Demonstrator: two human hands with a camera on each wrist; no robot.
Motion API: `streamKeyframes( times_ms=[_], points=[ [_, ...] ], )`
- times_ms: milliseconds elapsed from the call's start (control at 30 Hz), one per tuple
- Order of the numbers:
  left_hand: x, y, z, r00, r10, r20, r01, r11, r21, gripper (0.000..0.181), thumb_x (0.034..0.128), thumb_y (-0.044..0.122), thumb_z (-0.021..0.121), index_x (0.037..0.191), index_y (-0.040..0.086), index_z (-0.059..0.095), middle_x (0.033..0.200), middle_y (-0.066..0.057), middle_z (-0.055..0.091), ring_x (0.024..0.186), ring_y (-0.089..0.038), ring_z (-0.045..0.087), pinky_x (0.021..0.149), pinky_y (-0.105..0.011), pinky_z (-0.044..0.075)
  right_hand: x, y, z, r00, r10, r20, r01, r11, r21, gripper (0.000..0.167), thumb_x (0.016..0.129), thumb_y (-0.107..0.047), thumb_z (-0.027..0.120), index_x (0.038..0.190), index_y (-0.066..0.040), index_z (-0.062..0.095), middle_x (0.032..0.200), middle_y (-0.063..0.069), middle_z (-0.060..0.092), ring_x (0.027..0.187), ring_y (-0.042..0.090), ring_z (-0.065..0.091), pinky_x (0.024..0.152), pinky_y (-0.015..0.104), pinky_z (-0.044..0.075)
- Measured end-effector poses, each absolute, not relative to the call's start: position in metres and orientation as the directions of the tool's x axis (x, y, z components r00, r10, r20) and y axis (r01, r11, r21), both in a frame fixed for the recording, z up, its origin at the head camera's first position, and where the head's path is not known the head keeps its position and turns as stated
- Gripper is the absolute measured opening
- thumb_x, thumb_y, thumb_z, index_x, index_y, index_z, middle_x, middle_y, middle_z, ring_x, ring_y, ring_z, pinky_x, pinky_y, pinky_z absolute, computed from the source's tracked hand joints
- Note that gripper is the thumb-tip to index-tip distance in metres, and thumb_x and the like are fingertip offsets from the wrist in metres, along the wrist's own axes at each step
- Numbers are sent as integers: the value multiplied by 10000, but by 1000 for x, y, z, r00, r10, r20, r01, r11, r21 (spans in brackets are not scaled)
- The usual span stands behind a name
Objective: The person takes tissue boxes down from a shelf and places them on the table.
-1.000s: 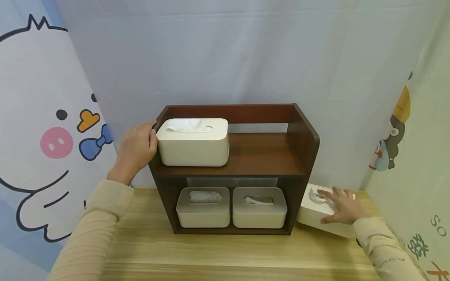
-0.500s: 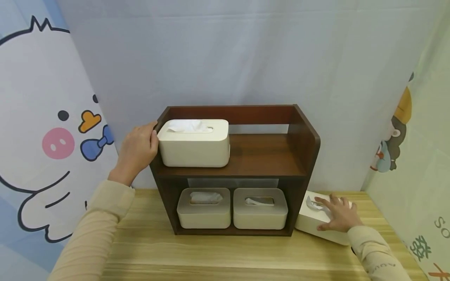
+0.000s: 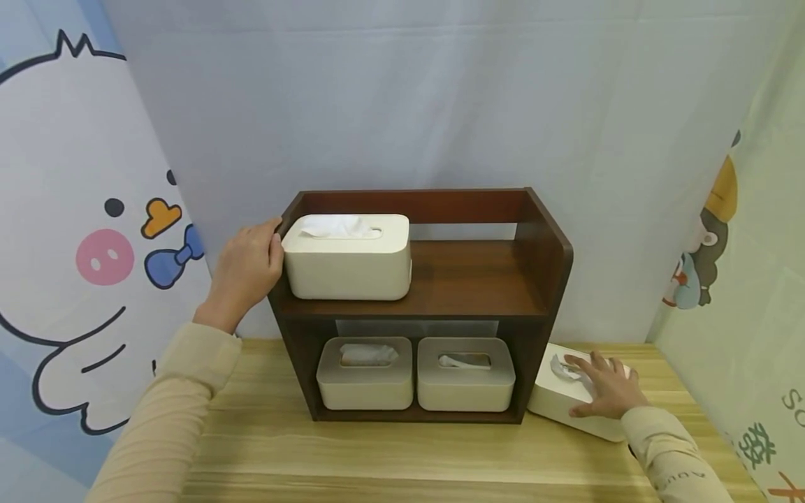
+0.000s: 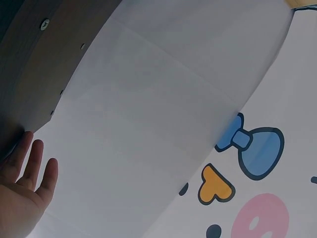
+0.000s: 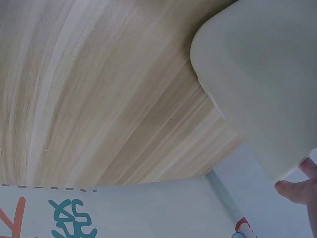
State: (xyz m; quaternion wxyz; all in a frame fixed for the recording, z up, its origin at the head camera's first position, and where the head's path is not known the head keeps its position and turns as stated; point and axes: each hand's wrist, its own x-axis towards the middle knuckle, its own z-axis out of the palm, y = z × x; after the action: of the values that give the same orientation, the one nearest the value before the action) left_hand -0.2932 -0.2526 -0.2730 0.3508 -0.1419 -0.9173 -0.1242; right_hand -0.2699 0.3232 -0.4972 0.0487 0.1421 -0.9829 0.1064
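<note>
A cream tissue box [image 3: 346,269] stands on the upper left of the dark brown two-tier shelf [image 3: 478,272]. Two more tissue boxes fill the lower tier, the left one [image 3: 365,388] beside the right one [image 3: 465,388]. Against the shelf's upper left side panel rests my left hand [image 3: 245,269]; the left wrist view shows its fingers [image 4: 33,163] fairly straight beside the panel. My right hand [image 3: 606,391] holds another tissue box [image 3: 560,398] from above, at an angle against the shelf's right side. Its thumb lies on the front; some fingertips are hidden behind the box.
The shelf stands on a light wood-grain table [image 3: 377,461]. A pale cloth [image 3: 402,98] hangs behind it. Printed cartoon panels flank the table, a white figure [image 3: 56,175] on the left and a green-tinted sheet [image 3: 767,279] on the right.
The right hand and its tissue box have come down and a little nearer, with the box at the shelf's right foot. The left hand stays at the side panel. Little differs over the last half second.
</note>
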Motion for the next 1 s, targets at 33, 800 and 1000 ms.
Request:
streamKeyframes(
  times_ms=[33,800,1000],
  points=[
    [-293,-253,-273,-715,173,677,347,929,129,394,952,173,362,1240,-34,531,1159,-241,593,974,-430,556,806,-563,443,-270,323,-497,-956,-269,122,-289,937,-198,954,523,-591,762,1318,-210,398,1350,370,316,1155,613,297,822,787,208],
    [-292,-252,-273,-722,175,670,346,929,130,402,956,180,352,1248,-37,523,1167,-242,590,976,-430,553,819,-560,443,-280,313,-486,-918,-271,288,-286,958,-9,636,570,-114,727,1179,-86,546,1184,221,528,1096,495,428,830,706,316],
    [-291,-252,-272,-727,172,665,345,928,137,403,957,178,347,1249,-40,520,1172,-243,585,979,-429,550,816,-564,441,-281,308,-478,-936,-241,255,-250,968,-3,620,588,7,662,1195,-36,540,1191,254,514,1090,507,425,835,704,322]
  ],
)
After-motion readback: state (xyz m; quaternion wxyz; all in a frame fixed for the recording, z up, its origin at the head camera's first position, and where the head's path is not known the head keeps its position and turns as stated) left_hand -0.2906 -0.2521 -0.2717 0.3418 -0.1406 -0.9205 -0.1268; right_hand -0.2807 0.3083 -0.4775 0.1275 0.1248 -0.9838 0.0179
